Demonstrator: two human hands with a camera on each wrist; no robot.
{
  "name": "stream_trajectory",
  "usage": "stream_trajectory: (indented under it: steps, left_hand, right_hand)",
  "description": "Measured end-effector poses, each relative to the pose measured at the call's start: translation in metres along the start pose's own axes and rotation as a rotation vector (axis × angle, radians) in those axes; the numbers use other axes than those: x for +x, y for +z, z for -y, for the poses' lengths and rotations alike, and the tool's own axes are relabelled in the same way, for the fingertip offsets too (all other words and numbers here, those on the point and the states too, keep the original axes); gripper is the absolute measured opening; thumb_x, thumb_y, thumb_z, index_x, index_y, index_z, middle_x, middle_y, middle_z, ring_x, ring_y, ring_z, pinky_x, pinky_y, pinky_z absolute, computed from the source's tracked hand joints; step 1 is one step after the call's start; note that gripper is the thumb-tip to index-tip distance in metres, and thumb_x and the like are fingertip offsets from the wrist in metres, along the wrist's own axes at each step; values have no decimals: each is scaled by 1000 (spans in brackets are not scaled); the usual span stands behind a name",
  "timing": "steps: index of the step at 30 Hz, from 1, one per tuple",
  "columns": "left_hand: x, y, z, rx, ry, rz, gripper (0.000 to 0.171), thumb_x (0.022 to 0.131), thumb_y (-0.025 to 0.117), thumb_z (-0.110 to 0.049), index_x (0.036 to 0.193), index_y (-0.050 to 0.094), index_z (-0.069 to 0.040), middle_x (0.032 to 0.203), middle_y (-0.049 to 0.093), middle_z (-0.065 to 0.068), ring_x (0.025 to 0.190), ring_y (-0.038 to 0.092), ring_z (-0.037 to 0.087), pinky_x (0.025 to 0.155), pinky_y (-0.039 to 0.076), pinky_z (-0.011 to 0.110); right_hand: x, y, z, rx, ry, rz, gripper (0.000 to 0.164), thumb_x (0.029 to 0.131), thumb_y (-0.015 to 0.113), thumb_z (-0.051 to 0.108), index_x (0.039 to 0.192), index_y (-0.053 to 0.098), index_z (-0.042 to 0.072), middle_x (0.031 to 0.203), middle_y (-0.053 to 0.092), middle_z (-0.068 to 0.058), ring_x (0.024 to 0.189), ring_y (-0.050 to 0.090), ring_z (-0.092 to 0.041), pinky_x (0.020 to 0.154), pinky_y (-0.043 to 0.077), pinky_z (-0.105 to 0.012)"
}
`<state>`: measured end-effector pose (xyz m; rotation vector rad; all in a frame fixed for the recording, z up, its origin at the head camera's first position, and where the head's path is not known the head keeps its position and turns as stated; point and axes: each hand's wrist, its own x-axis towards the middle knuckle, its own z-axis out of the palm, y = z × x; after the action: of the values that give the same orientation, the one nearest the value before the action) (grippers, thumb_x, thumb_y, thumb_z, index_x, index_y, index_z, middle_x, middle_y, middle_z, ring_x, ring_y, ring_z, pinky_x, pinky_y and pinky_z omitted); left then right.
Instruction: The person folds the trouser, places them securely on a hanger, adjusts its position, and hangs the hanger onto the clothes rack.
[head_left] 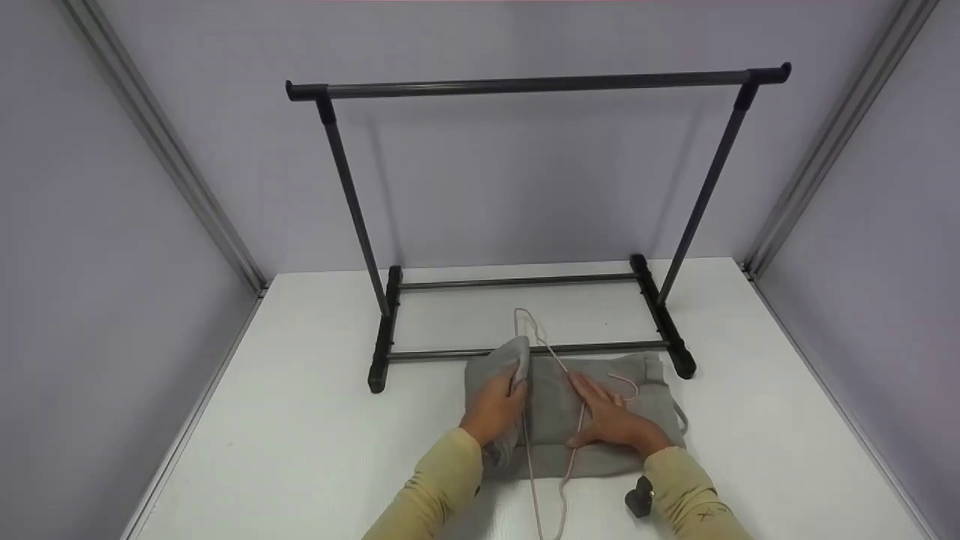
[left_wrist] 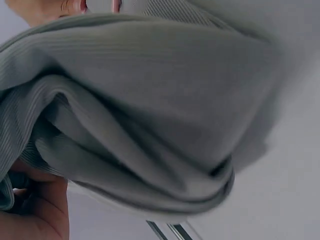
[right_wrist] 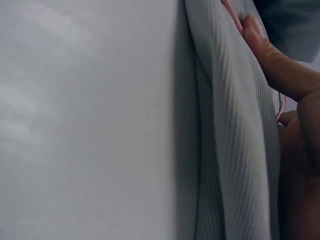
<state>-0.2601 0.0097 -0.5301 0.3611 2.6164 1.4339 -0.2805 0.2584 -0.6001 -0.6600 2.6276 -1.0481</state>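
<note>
A grey, finely ribbed cloth (head_left: 551, 420) lies folded on the white table at the foot of a rack. My left hand (head_left: 495, 405) grips its left part, which is lifted and turned over in a fold. The left wrist view shows this raised cloth (left_wrist: 150, 95) in loose layers. Spread over the right part of the cloth, my right hand (head_left: 611, 416) presses down with extended fingers. A thin pink cord (head_left: 564, 487) runs lengthwise across the cloth, passing under the right hand; its far end loops beyond the cloth. In the right wrist view, the thumb (right_wrist: 275, 62) touches the cloth beside the cord.
A dark metal garment rack (head_left: 525, 86) stands behind the cloth, its front lower bar (head_left: 435, 355) right at the cloth's far edge. A small black object (head_left: 640, 497) is by the right cuff. Pale walls enclose the white table (head_left: 300, 420) on three sides.
</note>
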Motion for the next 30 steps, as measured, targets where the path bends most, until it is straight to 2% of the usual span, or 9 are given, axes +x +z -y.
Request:
stream_trajectory:
  steps: [2,7,10,14,17,19,21,27,30]
  left_hand:
    - [2,13,0,56,1,-12,47,99,43,-26,140,39,-2,110,57,7,96,56,19,84,45,39]
    - [3,42,-3,176,-47,-17,46,98,47,-26,139,42,-7,131,52,10,121,48,25,99,38,43]
    - [6,50,-5,247,-40,12,44,95,51,-26,134,48,-4,126,56,11,116,53,26,96,41,42]
    - [11,50,-6,358,30,110,30,93,54,-24,114,62,-3,103,65,8,95,61,22,82,48,39]
    - [15,45,-5,483,140,106,25,92,55,-25,108,65,-8,101,64,4,94,58,20,82,47,39]
    - [18,41,-2,590,211,58,31,91,59,-29,115,62,-10,114,59,6,109,53,23,90,43,44]
    - [19,37,3,703,235,53,46,90,60,-38,127,54,-12,130,49,8,123,43,27,97,37,49]
    - [19,35,30,854,153,313,96,78,49,-72,150,16,-17,155,8,6,140,7,32,106,22,53]
    - [21,43,43,874,150,321,108,70,44,-82,151,9,-20,156,3,2,140,0,31,107,19,52]
  right_hand:
    - [1,1,-1,-4,-11,-3,118,62,83,43,149,12,7,153,11,-18,138,9,-37,102,3,-61]
    - [1,3,-1,-23,-23,-12,118,62,82,45,149,13,7,153,13,-17,139,9,-34,102,7,-60]
    - [1,2,-1,-17,-20,-14,118,62,82,45,149,13,8,153,12,-17,138,9,-34,102,7,-61]
    - [-1,0,-1,-2,-1,-3,119,61,81,48,150,10,10,154,9,-15,138,7,-37,101,5,-64]
    - [-1,-2,-1,17,4,-2,118,63,80,48,150,10,11,154,9,-15,138,5,-37,101,3,-64]
    - [-1,-3,-2,32,-3,-13,114,65,80,45,150,11,10,154,10,-15,138,6,-36,102,2,-64]
    - [-1,-4,-3,38,-17,-25,109,69,78,42,149,12,8,153,11,-17,138,7,-36,102,2,-63]
    - [-2,-3,-2,56,-14,-16,94,81,69,41,149,14,8,153,12,-18,138,7,-38,102,2,-64]
    - [-2,-4,-1,63,-1,-15,87,85,65,40,149,15,9,153,13,-17,138,8,-37,102,3,-62]
